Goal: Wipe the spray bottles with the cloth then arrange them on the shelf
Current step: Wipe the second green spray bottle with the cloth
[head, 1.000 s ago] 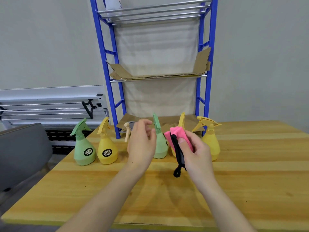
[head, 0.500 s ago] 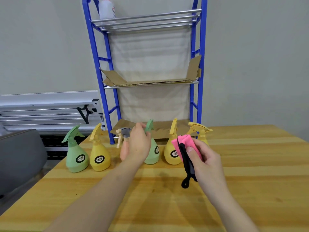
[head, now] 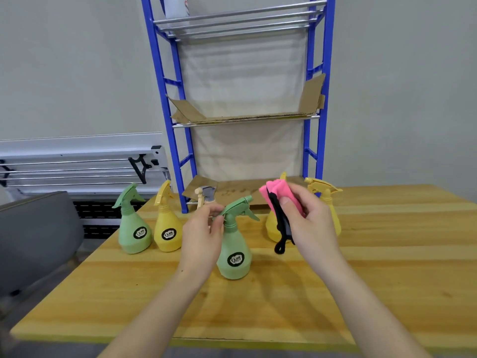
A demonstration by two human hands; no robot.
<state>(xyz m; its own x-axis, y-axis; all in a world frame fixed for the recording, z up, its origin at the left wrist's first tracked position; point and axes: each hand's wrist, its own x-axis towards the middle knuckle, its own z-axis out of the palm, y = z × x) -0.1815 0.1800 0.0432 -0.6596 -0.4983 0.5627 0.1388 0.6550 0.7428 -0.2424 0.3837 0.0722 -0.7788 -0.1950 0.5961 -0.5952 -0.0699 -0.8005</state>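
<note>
Your left hand (head: 202, 237) pinches the green bottle (head: 233, 244) at its neck, upright on the counter (head: 387, 280). Your right hand (head: 309, 223) grips the pink cloth (head: 280, 193). Four more bottles stand before the blue shelf (head: 313, 99).

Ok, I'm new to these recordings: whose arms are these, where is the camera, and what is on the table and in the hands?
No machine here: a person works with bare hands, filmed by one camera worn on their head, looking forward and down. The left hand holds a green spray bottle by its neck on the wooden table. The right hand grips a pink cloth with black trim. More bottles stand behind: a green one, a yellow one, others partly hidden. The blue shelf stands at the table's far edge, with a white bottle on top.
</note>
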